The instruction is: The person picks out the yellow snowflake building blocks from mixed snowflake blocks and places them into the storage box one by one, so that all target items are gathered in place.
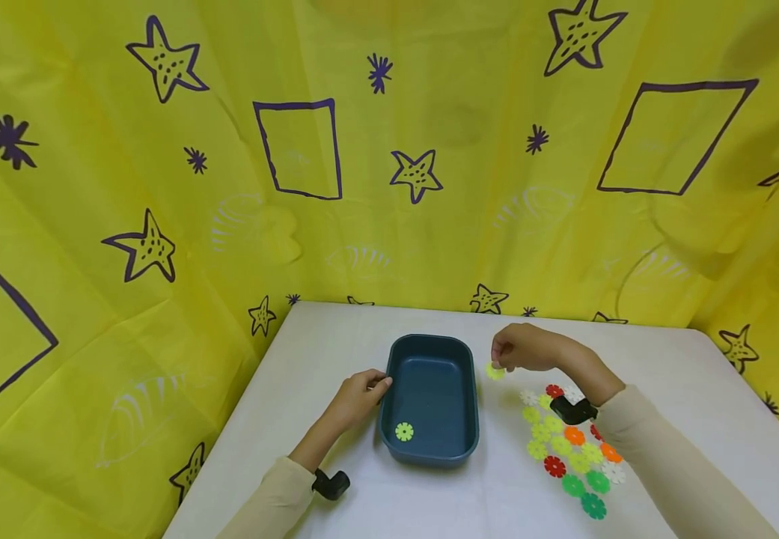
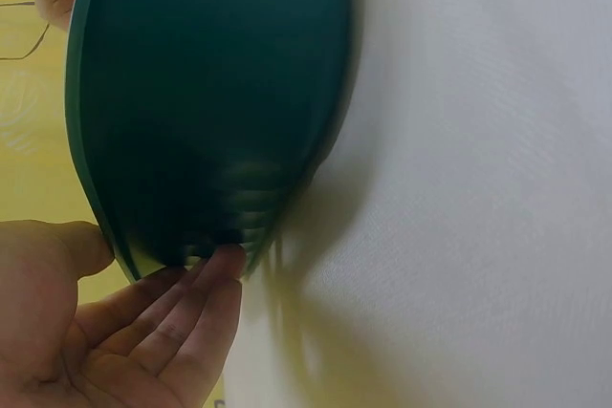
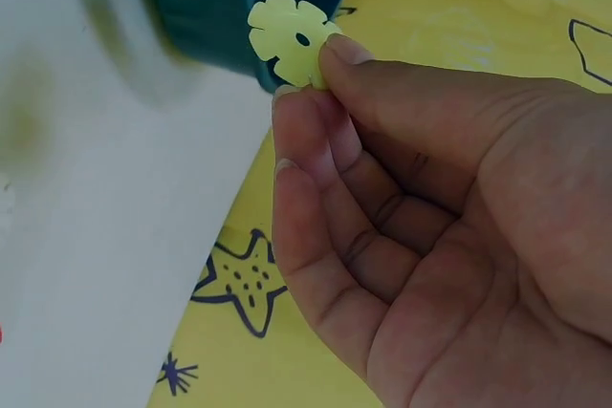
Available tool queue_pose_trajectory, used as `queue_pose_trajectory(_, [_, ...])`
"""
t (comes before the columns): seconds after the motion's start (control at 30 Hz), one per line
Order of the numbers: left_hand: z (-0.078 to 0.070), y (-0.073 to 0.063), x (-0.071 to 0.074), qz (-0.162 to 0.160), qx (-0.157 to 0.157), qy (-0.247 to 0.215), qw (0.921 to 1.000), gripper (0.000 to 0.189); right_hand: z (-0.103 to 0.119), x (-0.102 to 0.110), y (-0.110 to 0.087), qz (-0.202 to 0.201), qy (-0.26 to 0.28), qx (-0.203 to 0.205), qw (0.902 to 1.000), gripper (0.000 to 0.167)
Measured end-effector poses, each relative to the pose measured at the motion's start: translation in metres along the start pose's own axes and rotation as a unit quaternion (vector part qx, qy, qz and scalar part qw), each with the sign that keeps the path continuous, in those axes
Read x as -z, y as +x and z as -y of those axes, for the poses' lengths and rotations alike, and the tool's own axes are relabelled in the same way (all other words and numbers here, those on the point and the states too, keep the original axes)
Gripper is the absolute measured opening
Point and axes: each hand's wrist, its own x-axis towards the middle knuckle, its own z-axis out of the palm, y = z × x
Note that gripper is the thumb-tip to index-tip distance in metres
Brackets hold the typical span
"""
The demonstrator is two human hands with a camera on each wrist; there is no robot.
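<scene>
Between thumb and fingertips my right hand (image 1: 527, 347) pinches a pale yellow-green notched interlocking disc (image 3: 287, 37) with a small slot in its middle. It is held just right of a dark blue-green rectangular plastic tub (image 1: 429, 452). My left hand (image 1: 357, 399) grips the tub's left side; in the left wrist view its thumb (image 2: 84, 247) lies at the rim and its fingers (image 2: 182, 317) rest against the outer wall. Inside the tub, near its front left corner, lies one yellow-green disc (image 1: 404, 431).
Several loose discs in red, orange, white, yellow and green, among them a dark green disc (image 1: 593, 505), lie right of the tub, partly under my right forearm. A white table (image 1: 335, 337) bears everything. Yellow patterned cloth (image 1: 376, 224) hangs behind and at both sides.
</scene>
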Motion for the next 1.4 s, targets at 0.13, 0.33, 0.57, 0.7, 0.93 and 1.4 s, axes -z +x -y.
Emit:
queue_pose_trajectory(0.13, [-0.001,0.001,0.0,0.002,0.001,-0.003,1.0,0.039,0.009,-0.002,0.007,0.001,-0.004,0.001,1.0,0.009])
queue_pose_trajectory(0.33, [-0.002,0.002,-0.001,0.005,0.004,-0.007,1.0,0.038,0.02,-0.007,0.02,0.004,-0.007,0.005,1.0,0.01])
queue_pose_trajectory(0.57, [-0.002,0.003,-0.002,0.005,0.004,-0.01,0.9999,0.037,0.03,-0.014,0.036,0.018,-0.025,0.004,0.9995,0.01])
queue_pose_trajectory(0.7, [-0.002,0.002,-0.003,0.006,0.003,-0.01,0.9999,0.038,0.033,-0.02,0.046,0.026,-0.035,-0.003,0.999,0.011])
queue_pose_trajectory(0.93, [-0.002,0.001,-0.001,0.001,0.003,-0.005,1.0,0.038,0.038,-0.025,0.06,0.039,-0.059,-0.006,0.9975,0.012])
queue_pose_trajectory(1.4, [-0.002,-0.001,-0.001,0.001,0.005,-0.004,1.0,0.039,0.045,-0.041,0.086,0.063,-0.08,-0.034,0.9942,0.012])
